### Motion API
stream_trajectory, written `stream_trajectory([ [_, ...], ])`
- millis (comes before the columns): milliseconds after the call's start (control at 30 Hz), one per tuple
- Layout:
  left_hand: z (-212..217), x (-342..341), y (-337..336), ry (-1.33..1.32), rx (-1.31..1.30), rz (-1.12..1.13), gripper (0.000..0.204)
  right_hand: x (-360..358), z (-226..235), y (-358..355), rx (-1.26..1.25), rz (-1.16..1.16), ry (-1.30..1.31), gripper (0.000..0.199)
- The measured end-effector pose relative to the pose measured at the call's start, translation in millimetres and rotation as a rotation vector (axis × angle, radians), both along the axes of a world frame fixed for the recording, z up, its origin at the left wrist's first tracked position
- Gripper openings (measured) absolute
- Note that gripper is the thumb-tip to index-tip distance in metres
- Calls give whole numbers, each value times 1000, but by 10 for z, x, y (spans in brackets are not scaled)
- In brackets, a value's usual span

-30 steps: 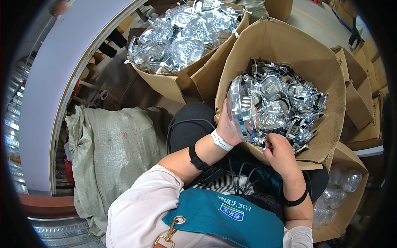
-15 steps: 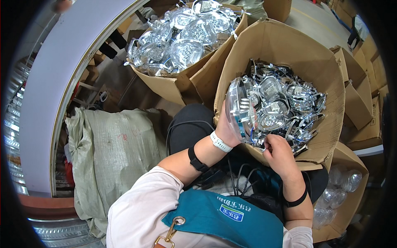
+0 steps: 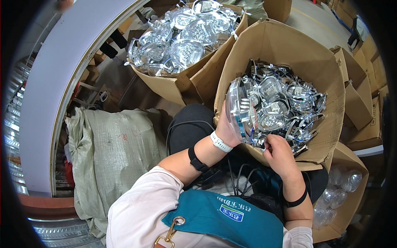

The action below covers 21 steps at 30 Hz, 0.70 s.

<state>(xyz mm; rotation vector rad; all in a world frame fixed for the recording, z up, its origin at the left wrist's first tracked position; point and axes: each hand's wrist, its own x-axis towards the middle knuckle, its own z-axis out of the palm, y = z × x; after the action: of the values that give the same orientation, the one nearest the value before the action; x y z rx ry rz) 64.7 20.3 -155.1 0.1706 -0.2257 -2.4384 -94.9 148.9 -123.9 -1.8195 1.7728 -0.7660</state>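
While the lamp [image 3: 235, 108] stands on edge over the left of the near box [image 3: 285, 39], gripped by the left hand [image 3: 225, 127], seemingly so its inside faces the curled right hand [image 3: 280, 151], whose grip I cannot tell, 1 fuller box [image 3: 165, 84] sits far left.

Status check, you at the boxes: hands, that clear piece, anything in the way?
Left hand holding clear piece. Right hand nearby, curled, contents hidden. Open carton of shiny parts close alongside.
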Motion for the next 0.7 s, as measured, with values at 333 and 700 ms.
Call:
stream_trajectory([
  [333,-21,0,-6,5,10,-2,52,-5,-14,3,9,0,1,11],
  [700,-55,-8,-20,24,-21,-12,53,-11,-7,1,14,4,-5,12],
])
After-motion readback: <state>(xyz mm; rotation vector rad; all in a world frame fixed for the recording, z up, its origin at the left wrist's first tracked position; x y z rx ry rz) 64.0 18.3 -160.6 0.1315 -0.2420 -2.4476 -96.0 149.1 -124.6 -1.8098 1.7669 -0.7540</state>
